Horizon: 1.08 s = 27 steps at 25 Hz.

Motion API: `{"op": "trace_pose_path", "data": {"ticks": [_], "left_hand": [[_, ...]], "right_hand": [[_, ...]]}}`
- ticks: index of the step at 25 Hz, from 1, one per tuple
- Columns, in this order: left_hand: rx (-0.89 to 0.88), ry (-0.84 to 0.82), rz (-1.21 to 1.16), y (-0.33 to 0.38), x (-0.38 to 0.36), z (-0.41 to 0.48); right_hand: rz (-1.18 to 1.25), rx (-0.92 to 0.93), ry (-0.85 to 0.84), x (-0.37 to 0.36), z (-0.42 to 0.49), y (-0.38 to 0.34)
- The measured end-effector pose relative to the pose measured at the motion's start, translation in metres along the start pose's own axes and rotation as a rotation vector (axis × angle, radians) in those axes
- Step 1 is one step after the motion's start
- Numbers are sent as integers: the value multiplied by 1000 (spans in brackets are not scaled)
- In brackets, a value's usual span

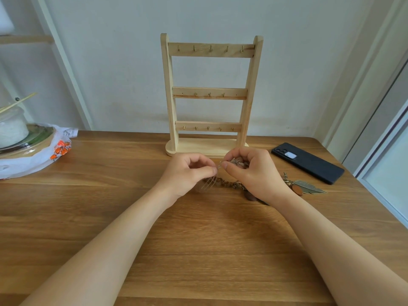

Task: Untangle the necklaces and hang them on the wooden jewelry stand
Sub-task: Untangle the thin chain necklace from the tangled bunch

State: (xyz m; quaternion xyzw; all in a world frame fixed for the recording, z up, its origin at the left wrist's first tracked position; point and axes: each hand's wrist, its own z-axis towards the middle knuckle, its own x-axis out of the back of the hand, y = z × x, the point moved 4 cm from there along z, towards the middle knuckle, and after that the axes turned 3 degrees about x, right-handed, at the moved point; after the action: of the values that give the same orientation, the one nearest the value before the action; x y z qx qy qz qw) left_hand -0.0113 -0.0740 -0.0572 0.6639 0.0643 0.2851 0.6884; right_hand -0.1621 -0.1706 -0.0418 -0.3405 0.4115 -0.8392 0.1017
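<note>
A pale wooden jewelry stand with three hooked crossbars stands upright at the back middle of the table; its hooks are bare. Just in front of its base, my left hand and my right hand pinch a tangle of necklaces between thumbs and forefingers. Thin silver strands run between my fingertips. A brownish braided chain hangs below and rests on the wood. A brass feather pendant with a brown oval bead lies to the right of my right wrist.
A dark phone lies face down at the right, near the table's corner. At the far left sit a white plastic bag with orange print, round lids and a white jar. The wooden tabletop stretches toward me.
</note>
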Motion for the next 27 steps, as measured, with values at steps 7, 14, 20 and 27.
{"op": "trace_pose_path", "data": {"ticks": [7,14,20,27], "left_hand": [[40,-27,23,-3,-2,0],[31,87,-63,1,4,1],[95,23,-174,-5,-3,3],[61,-139,-38,-5,-8,2]], "right_hand": [[3,26,5,-2,0,-1],[-35,95,-78,-9,-3,-3],[43,39,-152,-11,-3,-2],[-19,28,-58,-4,1,4]]}}
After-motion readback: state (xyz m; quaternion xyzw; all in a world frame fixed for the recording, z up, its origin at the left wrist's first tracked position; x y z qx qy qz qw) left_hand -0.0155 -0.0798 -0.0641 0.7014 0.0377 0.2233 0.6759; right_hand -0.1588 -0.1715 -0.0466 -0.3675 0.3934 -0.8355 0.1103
